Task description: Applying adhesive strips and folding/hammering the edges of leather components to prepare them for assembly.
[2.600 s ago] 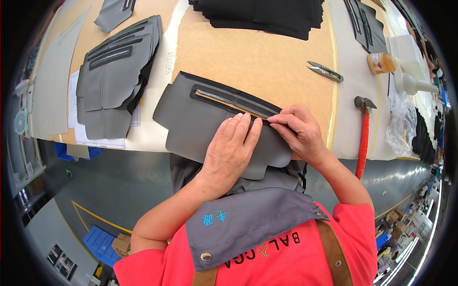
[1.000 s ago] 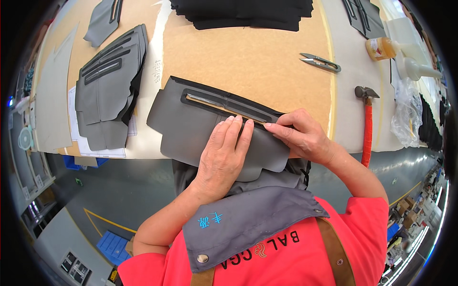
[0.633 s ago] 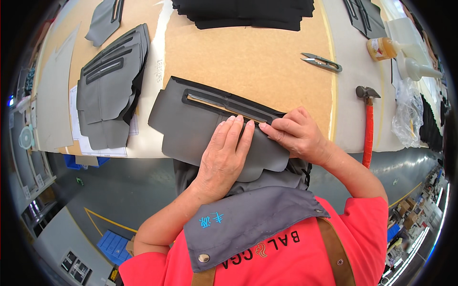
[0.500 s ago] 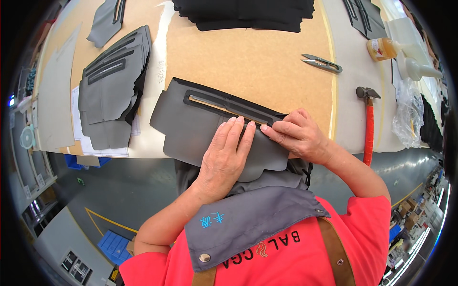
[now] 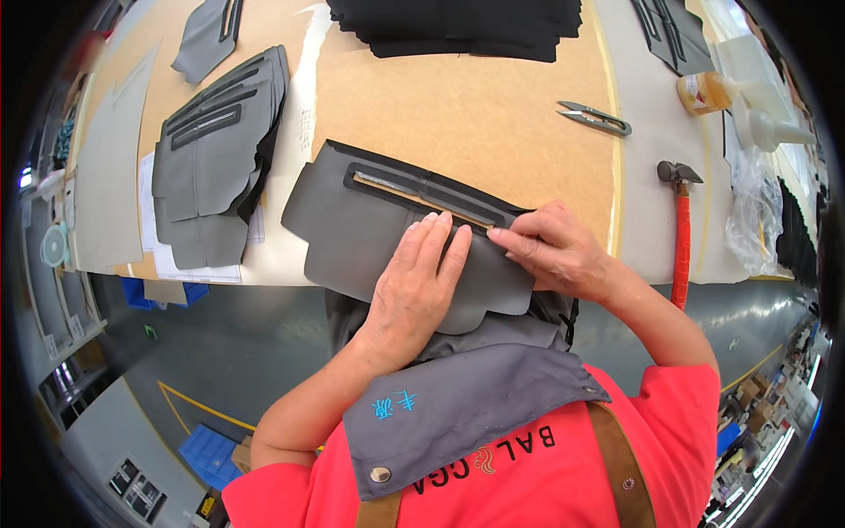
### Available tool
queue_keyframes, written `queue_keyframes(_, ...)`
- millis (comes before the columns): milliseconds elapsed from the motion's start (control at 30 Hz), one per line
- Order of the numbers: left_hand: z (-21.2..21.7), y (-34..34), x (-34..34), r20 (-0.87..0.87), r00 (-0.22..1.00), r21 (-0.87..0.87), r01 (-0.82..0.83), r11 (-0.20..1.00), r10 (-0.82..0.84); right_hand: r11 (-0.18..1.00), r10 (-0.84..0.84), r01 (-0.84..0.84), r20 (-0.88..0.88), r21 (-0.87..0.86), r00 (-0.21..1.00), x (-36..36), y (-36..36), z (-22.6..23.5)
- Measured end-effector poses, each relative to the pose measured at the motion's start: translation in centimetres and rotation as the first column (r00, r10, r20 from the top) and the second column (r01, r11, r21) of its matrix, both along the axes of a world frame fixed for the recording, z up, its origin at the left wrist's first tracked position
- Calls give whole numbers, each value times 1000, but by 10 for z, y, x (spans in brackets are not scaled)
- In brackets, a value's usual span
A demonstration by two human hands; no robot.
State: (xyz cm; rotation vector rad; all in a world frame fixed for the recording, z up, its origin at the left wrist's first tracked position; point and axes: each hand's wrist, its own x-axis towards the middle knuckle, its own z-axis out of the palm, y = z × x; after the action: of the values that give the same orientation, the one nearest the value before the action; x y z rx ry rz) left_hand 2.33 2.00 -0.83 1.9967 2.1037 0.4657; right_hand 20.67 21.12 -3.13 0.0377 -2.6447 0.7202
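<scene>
A grey leather-like panel [image 5: 352,233] lies at the near edge of the table, its lower part overhanging toward my lap. Along its upper part runs a long slot with a black border [image 5: 378,178], and the tan board shows through the opening. My left hand [image 5: 409,290] rests flat on the panel, fingers stretched out and tips just below the slot. At the slot's right end my right hand [image 5: 563,251] is closed, thumb and forefinger pinching the panel at the slot's edge. Its other fingers curl in, and part of the panel's right corner is hidden beneath it.
A stack of similar grey panels [image 5: 207,185] lies to the left, with a black stack [image 5: 458,26] at the far side. On the right are thread snips [image 5: 594,118], a red-handled hammer [image 5: 681,229], a bottle of amber liquid [image 5: 704,92] and a clear plastic bag [image 5: 754,211].
My right thumb and fingertips have shifted very slightly to the right along the slot's edge. The left hand stays flat in place on the panel. The whole view has shifted a little.
</scene>
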Motion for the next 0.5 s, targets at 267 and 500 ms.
queue_keyframes(267,-1,-1,-1,-17,1000,13,-2,1000,2,996,-57,53,-52,-72,997,4,-4,-4)
queue_keyframes(500,11,6,-38,231,964,-34,146,989,-134,964,-249,235,-106,-123,963,-7,1,13)
